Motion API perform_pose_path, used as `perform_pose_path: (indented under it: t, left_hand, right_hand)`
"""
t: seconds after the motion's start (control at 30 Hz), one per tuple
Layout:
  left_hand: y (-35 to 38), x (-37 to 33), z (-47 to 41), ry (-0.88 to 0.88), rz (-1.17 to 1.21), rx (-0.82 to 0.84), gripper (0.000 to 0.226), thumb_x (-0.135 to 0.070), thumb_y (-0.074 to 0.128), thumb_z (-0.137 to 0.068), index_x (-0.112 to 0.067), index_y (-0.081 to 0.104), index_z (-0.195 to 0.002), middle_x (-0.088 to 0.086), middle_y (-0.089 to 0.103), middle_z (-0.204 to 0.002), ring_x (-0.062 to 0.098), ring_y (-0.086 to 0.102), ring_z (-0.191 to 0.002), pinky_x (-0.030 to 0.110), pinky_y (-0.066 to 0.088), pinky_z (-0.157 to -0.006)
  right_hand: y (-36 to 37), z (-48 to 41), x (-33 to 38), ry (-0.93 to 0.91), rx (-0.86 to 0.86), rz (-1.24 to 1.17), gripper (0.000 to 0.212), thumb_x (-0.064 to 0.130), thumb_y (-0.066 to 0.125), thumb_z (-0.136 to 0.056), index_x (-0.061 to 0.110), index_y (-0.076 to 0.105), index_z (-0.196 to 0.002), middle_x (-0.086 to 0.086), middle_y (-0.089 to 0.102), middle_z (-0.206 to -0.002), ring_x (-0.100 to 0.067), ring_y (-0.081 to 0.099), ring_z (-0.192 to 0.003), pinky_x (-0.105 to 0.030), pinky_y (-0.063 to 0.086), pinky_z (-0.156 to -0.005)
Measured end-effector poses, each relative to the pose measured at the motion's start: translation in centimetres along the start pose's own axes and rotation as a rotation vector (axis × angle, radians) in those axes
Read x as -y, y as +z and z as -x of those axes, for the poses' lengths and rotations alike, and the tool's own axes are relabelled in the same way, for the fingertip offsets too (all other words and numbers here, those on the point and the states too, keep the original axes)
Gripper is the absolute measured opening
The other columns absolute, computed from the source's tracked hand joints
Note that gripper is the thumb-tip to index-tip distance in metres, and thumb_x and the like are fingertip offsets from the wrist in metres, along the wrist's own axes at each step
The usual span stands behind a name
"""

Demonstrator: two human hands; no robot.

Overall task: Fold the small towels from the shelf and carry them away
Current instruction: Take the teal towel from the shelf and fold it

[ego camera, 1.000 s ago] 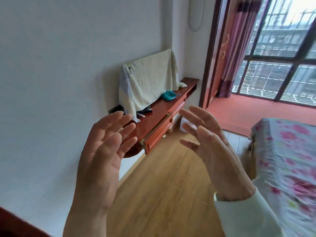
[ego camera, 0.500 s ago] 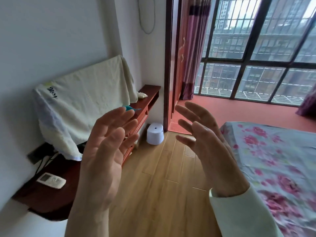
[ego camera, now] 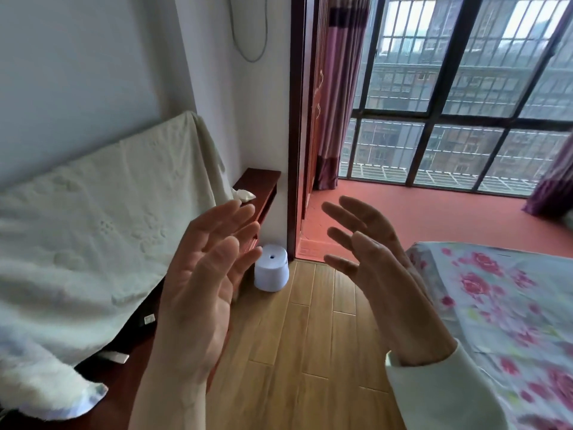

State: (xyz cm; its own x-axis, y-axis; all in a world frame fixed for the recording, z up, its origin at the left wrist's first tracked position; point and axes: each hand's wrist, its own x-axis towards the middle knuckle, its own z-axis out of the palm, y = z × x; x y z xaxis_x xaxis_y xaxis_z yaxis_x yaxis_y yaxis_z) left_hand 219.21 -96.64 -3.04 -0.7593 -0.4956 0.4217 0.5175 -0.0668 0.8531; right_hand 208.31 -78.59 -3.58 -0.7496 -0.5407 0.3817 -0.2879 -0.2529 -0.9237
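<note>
My left hand (ego camera: 201, 280) and my right hand (ego camera: 375, 271) are raised in front of me, palms facing each other, fingers spread and holding nothing. A dark red wooden shelf (ego camera: 262, 184) runs along the left wall. A small crumpled white cloth (ego camera: 243, 194) lies on it near its far end, just beyond my left fingertips. A large cream cloth (ego camera: 102, 218) drapes over a flat object standing on the shelf. My left hand hides the middle of the shelf.
A white cylindrical device (ego camera: 271, 267) stands on the wood floor by the door frame (ego camera: 296, 125). A bed with a floral cover (ego camera: 508, 305) fills the right side. Beyond the doorway lie a red-floored balcony (ego camera: 418, 209), purple curtains and barred windows. A small white object (ego camera: 115, 356) lies on the shelf.
The view has moved forward along the shelf and turned right; the draped cloth now fills the left. The teal item on the shelf is hidden behind my left hand. Both hands stay raised and empty.
</note>
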Motion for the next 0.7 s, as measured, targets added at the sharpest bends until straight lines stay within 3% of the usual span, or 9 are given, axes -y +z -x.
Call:
perform_pose_path:
  t: [0.3, 0.43, 0.7]
  left_hand:
    - [-7.2, 4.0, -13.9, -0.001, -0.061, 0.0, 0.056, -0.061, 0.079, -0.074, -0.035, 0.067, -0.121, 0.003, 0.066, -0.137, 0.026, 0.06, -0.132, 0.041, 0.052, -0.101]
    - [-10.2, 6.1, -17.9, 0.0, -0.085, -0.084, 0.039, -0.041, 0.069, -0.079, -0.034, 0.068, -0.118, 0.003, 0.067, -0.136, 0.025, 0.062, -0.13, 0.045, 0.049, -0.103]
    - [-14.3, 11.0, -24.8, 0.011, -0.173, -0.318, 0.038, -0.04, 0.064, -0.079, -0.034, 0.068, -0.117, 0.001, 0.069, -0.133, 0.022, 0.064, -0.128, 0.041, 0.05, -0.101]
  right_hand:
    - [4.2, -14.9, -6.1, 0.024, 0.008, -0.033, 0.049, 0.05, 0.056, -0.083, 0.043, 0.056, -0.131, 0.014, 0.058, -0.144, -0.013, 0.055, -0.132, -0.042, 0.051, -0.098]
    - [5.7, -20.4, -9.0, 0.043, 0.059, -0.042, 0.051, 0.05, 0.056, -0.082, 0.042, 0.055, -0.133, 0.017, 0.059, -0.142, -0.008, 0.057, -0.13, -0.038, 0.05, -0.098]
    - [8.3, -32.5, -16.1, 0.075, 0.27, -0.096, 0.044, 0.05, 0.055, -0.083, 0.049, 0.058, -0.127, 0.017, 0.061, -0.14, -0.005, 0.057, -0.129, -0.041, 0.048, -0.102]
